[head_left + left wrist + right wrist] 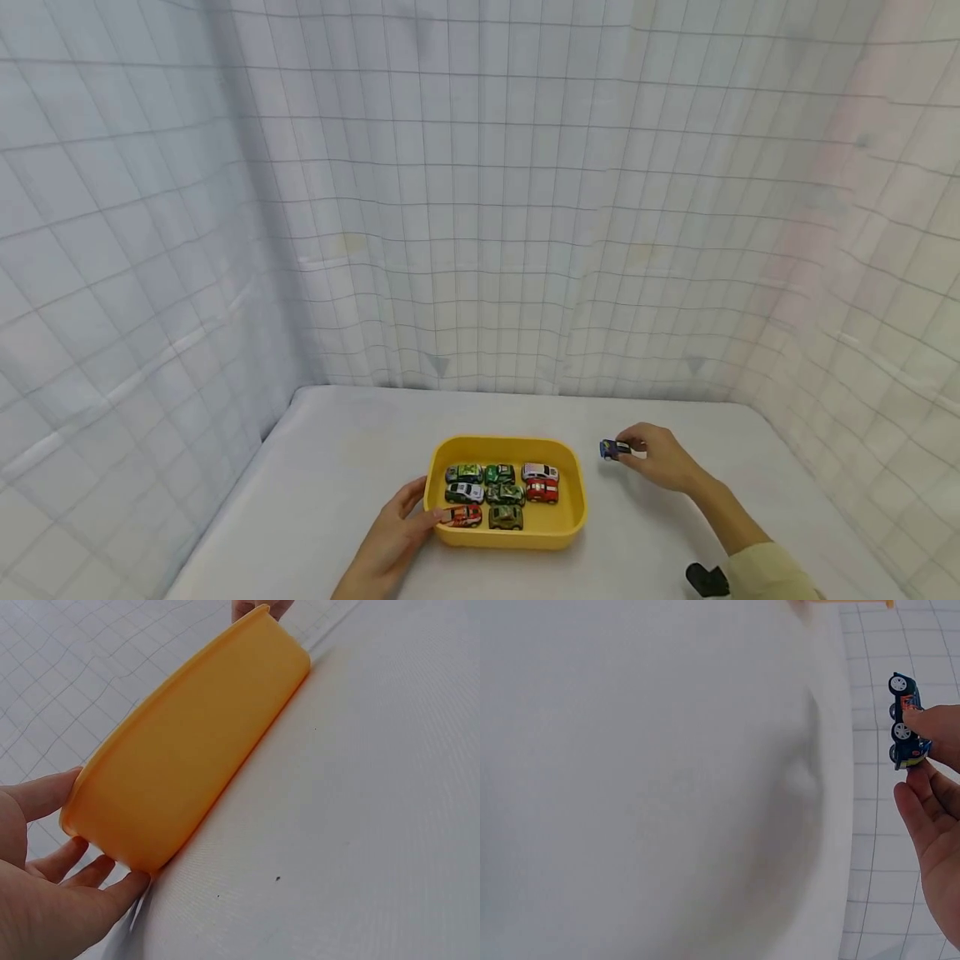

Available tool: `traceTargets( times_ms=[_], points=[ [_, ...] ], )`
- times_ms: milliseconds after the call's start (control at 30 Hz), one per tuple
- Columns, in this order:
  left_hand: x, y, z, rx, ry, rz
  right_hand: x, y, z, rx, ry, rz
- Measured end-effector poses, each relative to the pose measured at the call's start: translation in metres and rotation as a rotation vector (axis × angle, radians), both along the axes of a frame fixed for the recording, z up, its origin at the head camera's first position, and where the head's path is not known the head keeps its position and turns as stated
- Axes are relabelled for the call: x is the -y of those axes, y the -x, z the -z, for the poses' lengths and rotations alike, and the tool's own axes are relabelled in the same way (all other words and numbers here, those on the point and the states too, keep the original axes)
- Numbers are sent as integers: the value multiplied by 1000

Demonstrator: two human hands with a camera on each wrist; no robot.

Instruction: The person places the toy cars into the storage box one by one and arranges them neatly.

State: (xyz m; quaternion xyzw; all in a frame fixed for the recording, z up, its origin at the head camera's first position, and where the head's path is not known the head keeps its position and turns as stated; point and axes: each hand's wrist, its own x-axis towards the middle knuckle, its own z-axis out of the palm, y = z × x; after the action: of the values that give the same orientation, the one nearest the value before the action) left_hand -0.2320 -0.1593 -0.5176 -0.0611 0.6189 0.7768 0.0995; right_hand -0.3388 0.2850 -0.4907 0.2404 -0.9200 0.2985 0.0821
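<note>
My left hand [392,532] grips the left end of a yellow plastic bin [551,539], thumb over the rim and fingers against the outer wall. The left wrist view shows the bin's outer side [180,727]. Several toy cars stand inside it, among them an orange-red car [462,516] near my thumb, an olive-green car [506,517] and a red car [542,490]. To the right of the bin, my right hand [662,457] pinches a dark blue toy car [614,449] between thumb and fingers. In the right wrist view this car [904,724] is held above the table, wheels showing.
A white cloth covers the table [352,433]. White gridded curtains [480,208] hang behind it and at both sides. A black object [707,579] lies near the right sleeve [768,572] at the front right.
</note>
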Motion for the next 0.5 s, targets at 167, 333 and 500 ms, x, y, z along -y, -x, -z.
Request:
traceTargets(
  times_ms=[167,333,500],
  points=[
    [1,0,0,8,-6,4,17,-2,-6,18,0,-44],
    [2,2,0,8,6,-1,32,-5,-14,-4,-13,-84],
    [2,3,1,4,19,-3,47,-12,-18,-26,6,-158]
  ],
)
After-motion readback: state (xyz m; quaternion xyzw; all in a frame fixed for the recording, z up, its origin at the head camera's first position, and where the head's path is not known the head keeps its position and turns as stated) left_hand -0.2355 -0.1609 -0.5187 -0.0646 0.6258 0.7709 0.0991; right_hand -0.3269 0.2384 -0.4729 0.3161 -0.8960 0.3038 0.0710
